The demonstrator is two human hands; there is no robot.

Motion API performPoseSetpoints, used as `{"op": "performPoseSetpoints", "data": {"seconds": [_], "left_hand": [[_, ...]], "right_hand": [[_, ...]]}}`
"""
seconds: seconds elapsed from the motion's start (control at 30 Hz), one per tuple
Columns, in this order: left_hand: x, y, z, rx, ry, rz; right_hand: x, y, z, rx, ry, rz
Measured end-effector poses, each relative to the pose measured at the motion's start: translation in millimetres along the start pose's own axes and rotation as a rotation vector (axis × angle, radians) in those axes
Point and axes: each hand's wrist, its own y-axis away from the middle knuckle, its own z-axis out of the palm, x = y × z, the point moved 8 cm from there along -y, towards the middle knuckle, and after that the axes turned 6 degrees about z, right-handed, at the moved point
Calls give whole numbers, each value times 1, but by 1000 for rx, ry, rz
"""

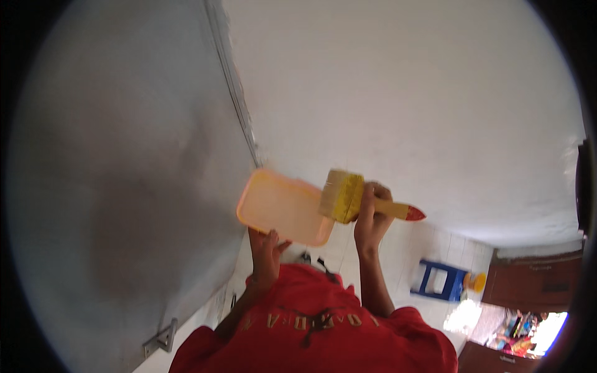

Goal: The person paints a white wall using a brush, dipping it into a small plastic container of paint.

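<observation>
My left hand (269,252) holds an orange-rimmed plastic tub (285,208) by its near edge, with pale contents or a pale inside showing. Around the handle of a wide paintbrush (343,196) my right hand (374,217) is closed. The brush has a yellow ferrule, pale bristles and a wooden handle with a red tip. Its bristles point left and overlap the tub's right end in this view; whether they touch it I cannot tell. A pale wall (396,93) fills the space beyond both hands.
A grey door or panel (126,186) with a metal handle (161,338) stands at the left. On the tiled floor at the lower right is a blue plastic stool (438,281), with an orange-yellow object (475,282) beside it. Brown doors (531,284) flank a bright opening.
</observation>
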Motion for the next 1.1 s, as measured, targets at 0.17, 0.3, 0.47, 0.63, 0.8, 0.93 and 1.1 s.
{"op": "performPoseSetpoints", "data": {"seconds": [0.17,0.3,0.47,0.63,0.8,0.93,1.1], "left_hand": [[30,-48,-2,42,41,-9],[38,-123,-5,38,41,-12],[39,-206,-10,49,59,-67],[81,-252,9,61,41,-72],[92,-197,9,114,45,-84],[114,-143,29,181,-20,-108],[151,-157,57,131,5,-75]], "right_hand": [[-18,-74,61,-45,-205,13],[-40,-161,123,-151,-320,105],[-212,-264,202,-194,-141,-656],[-384,-301,295,-35,308,-1313],[-359,-299,344,55,1122,-1499],[-244,-268,350,-174,1377,-1562],[-253,-246,348,-581,1281,-1439]]}}
